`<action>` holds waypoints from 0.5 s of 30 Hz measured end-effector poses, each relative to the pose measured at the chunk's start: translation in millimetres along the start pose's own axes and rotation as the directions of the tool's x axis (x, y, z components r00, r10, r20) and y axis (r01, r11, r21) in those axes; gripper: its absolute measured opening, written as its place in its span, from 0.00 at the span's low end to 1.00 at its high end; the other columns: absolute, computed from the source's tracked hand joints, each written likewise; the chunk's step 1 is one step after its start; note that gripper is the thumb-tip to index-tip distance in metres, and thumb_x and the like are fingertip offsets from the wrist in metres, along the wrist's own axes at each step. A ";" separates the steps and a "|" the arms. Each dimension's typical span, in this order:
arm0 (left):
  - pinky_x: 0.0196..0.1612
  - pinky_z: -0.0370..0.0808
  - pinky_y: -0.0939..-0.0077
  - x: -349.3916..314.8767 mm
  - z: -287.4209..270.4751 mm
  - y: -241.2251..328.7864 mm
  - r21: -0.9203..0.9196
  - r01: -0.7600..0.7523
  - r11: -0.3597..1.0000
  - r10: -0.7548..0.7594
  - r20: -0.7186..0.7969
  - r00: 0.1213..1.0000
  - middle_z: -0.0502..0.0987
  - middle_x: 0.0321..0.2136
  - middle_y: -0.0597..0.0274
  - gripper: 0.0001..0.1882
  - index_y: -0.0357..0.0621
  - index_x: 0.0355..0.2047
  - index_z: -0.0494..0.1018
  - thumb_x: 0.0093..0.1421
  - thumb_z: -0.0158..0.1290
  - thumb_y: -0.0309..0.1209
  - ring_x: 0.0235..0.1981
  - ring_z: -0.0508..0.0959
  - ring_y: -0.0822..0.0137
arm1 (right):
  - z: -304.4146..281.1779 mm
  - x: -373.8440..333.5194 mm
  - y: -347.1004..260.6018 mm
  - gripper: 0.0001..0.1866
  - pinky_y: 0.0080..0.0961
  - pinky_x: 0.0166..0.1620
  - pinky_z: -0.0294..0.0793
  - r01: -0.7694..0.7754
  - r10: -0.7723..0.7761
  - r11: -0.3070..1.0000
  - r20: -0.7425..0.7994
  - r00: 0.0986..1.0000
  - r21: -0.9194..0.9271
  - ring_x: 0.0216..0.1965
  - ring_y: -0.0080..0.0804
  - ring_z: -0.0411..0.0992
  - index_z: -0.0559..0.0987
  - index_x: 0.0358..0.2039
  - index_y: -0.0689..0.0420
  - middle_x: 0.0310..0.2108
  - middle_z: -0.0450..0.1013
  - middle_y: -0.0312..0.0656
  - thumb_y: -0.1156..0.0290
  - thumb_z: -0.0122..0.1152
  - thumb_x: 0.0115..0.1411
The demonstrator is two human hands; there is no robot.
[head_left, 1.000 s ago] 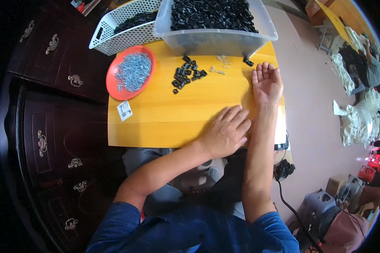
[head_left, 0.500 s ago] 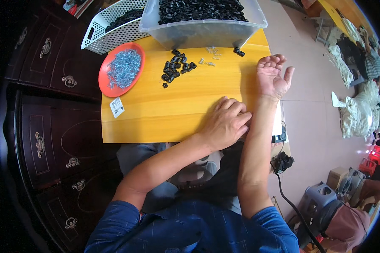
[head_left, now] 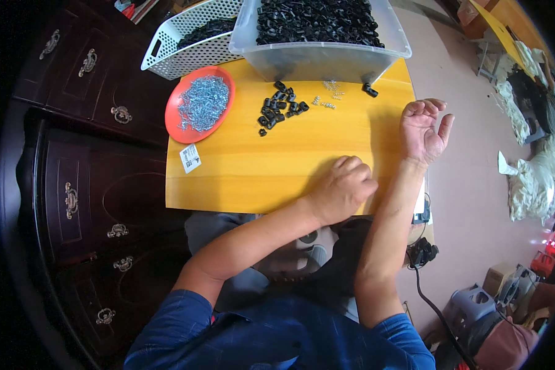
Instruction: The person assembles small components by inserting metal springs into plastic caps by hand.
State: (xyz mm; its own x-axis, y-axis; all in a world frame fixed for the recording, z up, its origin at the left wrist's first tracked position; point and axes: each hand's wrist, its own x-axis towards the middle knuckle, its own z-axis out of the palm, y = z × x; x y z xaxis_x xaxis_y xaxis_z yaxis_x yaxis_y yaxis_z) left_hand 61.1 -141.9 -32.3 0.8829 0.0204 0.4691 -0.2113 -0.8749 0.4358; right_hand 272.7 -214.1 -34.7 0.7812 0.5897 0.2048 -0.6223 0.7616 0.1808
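Note:
My left hand is curled into a fist over the front of the yellow table, beside my right forearm. Whatever it may hold is hidden. Palm up, my right hand hovers past the table's right edge, its fingers loosely bent and apart, with nothing in it. Farther back lies a loose group of small black plastic pieces. Several tiny metal springs are scattered beside them, and a joined pair of black pieces sits to the right. A red plate carries a heap of small silvery screws.
A clear plastic bin full of black pieces stands at the back, next to a white perforated basket. A printed label lies near the plate. Dark wooden drawers line the left. A black cable runs at right.
My left hand has drawn its fingers in from a flatter pose into a fist and come away from my right forearm. The whole view has shifted, so the table appears farther right.

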 end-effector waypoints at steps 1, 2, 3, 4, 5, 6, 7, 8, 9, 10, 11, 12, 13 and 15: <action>0.45 0.72 0.63 -1.5 -5.3 -9.5 0.037 -0.005 0.999 0.005 0.000 1.000 0.75 0.28 0.62 0.04 0.45 0.28 0.77 0.53 0.54 0.29 0.39 0.75 0.58 | -1.2 0.7 -0.5 0.13 0.39 0.52 0.67 -0.019 0.019 0.999 0.015 1.000 -0.046 0.39 0.31 0.70 0.74 0.40 0.57 0.37 0.72 0.36 0.59 0.53 0.67; 0.44 0.72 0.63 -2.2 -11.3 -20.3 0.073 -0.011 0.997 0.011 0.001 1.000 0.75 0.28 0.62 0.04 0.45 0.29 0.77 0.54 0.54 0.29 0.39 0.75 0.58 | -2.5 1.6 -0.9 0.13 0.39 0.52 0.67 -0.017 0.017 0.999 0.017 1.000 -0.044 0.39 0.31 0.70 0.74 0.40 0.57 0.37 0.72 0.36 0.59 0.53 0.67; 0.44 0.72 0.63 -0.2 -17.3 -33.4 0.078 -0.014 0.997 0.014 0.004 1.000 0.75 0.28 0.62 0.04 0.45 0.29 0.77 0.54 0.54 0.29 0.39 0.75 0.58 | -3.6 2.4 -1.3 0.14 0.39 0.52 0.69 -0.018 0.020 0.992 0.010 1.000 -0.122 0.40 0.31 0.71 0.75 0.41 0.57 0.38 0.73 0.35 0.59 0.52 0.69; 0.44 0.72 0.63 3.9 -23.9 -48.7 0.147 -0.020 0.989 0.023 -0.021 1.000 0.75 0.29 0.61 0.04 0.46 0.30 0.77 0.54 0.55 0.29 0.39 0.75 0.58 | -4.6 3.0 -1.4 0.14 0.39 0.52 0.71 -0.020 0.021 0.979 0.002 1.000 -0.201 0.40 0.31 0.72 0.76 0.42 0.57 0.39 0.74 0.35 0.58 0.51 0.70; 0.44 0.73 0.62 7.4 -30.7 -61.9 0.214 -0.023 0.977 0.034 -0.046 0.998 0.75 0.29 0.60 0.05 0.46 0.31 0.78 0.54 0.56 0.28 0.38 0.75 0.58 | -6.3 3.5 -0.5 0.14 0.39 0.52 0.71 -0.018 0.019 0.980 0.004 1.000 -0.198 0.40 0.31 0.72 0.76 0.42 0.57 0.39 0.74 0.35 0.58 0.51 0.70; 0.44 0.73 0.62 9.8 -37.8 -72.6 0.217 -0.026 0.976 0.037 -0.045 0.998 0.75 0.29 0.60 0.05 0.46 0.31 0.78 0.54 0.56 0.28 0.38 0.75 0.58 | -7.8 4.0 1.2 0.14 0.39 0.52 0.72 -0.025 0.029 0.970 0.011 1.000 -0.242 0.40 0.31 0.73 0.76 0.42 0.57 0.39 0.75 0.36 0.59 0.51 0.71; 0.43 0.73 0.62 12.9 -45.0 -82.5 0.262 0.010 0.965 0.015 -0.096 0.995 0.76 0.30 0.60 0.05 0.45 0.33 0.79 0.54 0.57 0.28 0.38 0.76 0.57 | -8.6 5.1 2.5 0.13 0.39 0.52 0.72 -0.035 0.043 0.960 0.024 0.999 -0.279 0.40 0.32 0.73 0.77 0.42 0.57 0.39 0.76 0.36 0.60 0.51 0.71; 0.43 0.73 0.61 15.8 -50.9 -90.0 0.304 0.045 0.952 0.001 -0.149 0.989 0.76 0.31 0.59 0.06 0.45 0.34 0.80 0.54 0.58 0.27 0.38 0.76 0.57 | -8.9 6.7 3.7 0.13 0.39 0.52 0.72 -0.027 0.035 0.957 0.020 0.999 -0.287 0.40 0.32 0.73 0.77 0.42 0.57 0.39 0.76 0.36 0.60 0.51 0.71; 0.43 0.73 0.61 17.6 -56.0 -94.9 0.301 0.040 0.953 0.004 -0.145 0.989 0.76 0.31 0.59 0.06 0.45 0.34 0.80 0.54 0.58 0.27 0.38 0.76 0.57 | -9.1 7.5 5.8 0.13 0.38 0.51 0.73 -0.044 0.042 0.938 -0.013 0.999 -0.343 0.39 0.31 0.74 0.77 0.43 0.56 0.38 0.77 0.37 0.61 0.51 0.71; 0.43 0.73 0.61 19.1 -60.9 -98.8 0.298 0.107 0.949 -0.052 -0.187 0.981 0.77 0.32 0.58 0.08 0.44 0.35 0.80 0.53 0.60 0.27 0.38 0.76 0.56 | -9.2 7.7 8.4 0.12 0.36 0.51 0.74 -0.061 0.044 0.920 -0.053 0.998 -0.388 0.39 0.31 0.75 0.77 0.43 0.56 0.38 0.78 0.37 0.62 0.52 0.70; 0.43 0.73 0.60 20.9 -64.5 -101.7 0.292 0.175 0.940 -0.109 -0.229 0.967 0.77 0.32 0.58 0.09 0.42 0.36 0.80 0.53 0.61 0.27 0.38 0.76 0.55 | -8.7 7.7 11.1 0.12 0.36 0.51 0.74 -0.056 0.040 0.917 -0.047 0.998 -0.395 0.39 0.31 0.75 0.77 0.43 0.56 0.38 0.78 0.37 0.62 0.52 0.70; 0.44 0.73 0.60 23.7 -66.4 -104.3 0.277 0.228 0.933 -0.159 -0.250 0.955 0.78 0.33 0.57 0.08 0.40 0.35 0.80 0.54 0.61 0.27 0.38 0.76 0.54 | -7.7 8.3 14.1 0.11 0.35 0.50 0.75 -0.077 0.036 0.882 -0.096 0.995 -0.464 0.38 0.30 0.75 0.78 0.43 0.56 0.37 0.78 0.37 0.63 0.52 0.70; 0.44 0.73 0.60 26.5 -66.7 -106.4 0.278 0.221 0.935 -0.152 -0.250 0.956 0.78 0.33 0.57 0.08 0.40 0.35 0.80 0.54 0.61 0.27 0.38 0.76 0.54 | -6.6 9.1 17.6 0.11 0.34 0.49 0.76 -0.101 0.027 0.841 -0.144 0.989 -0.532 0.38 0.29 0.76 0.78 0.44 0.55 0.37 0.79 0.37 0.63 0.53 0.70; 0.44 0.73 0.60 30.7 -65.9 -110.7 0.284 0.264 0.922 -0.191 -0.260 0.946 0.78 0.33 0.57 0.08 0.41 0.34 0.81 0.54 0.61 0.29 0.39 0.76 0.54 | -4.6 8.3 26.1 0.10 0.29 0.46 0.78 -0.106 0.016 0.810 -0.159 0.987 -0.576 0.37 0.27 0.76 0.77 0.44 0.56 0.37 0.78 0.37 0.63 0.54 0.69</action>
State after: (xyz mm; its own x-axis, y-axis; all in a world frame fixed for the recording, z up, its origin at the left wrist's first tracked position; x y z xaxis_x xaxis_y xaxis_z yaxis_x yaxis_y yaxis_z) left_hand 84.0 -12.6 -15.5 0.7670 0.3125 0.5604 0.1578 -0.9384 0.3074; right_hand 263.2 -188.1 -32.7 0.7688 0.6373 0.0522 -0.5589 0.7094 -0.4295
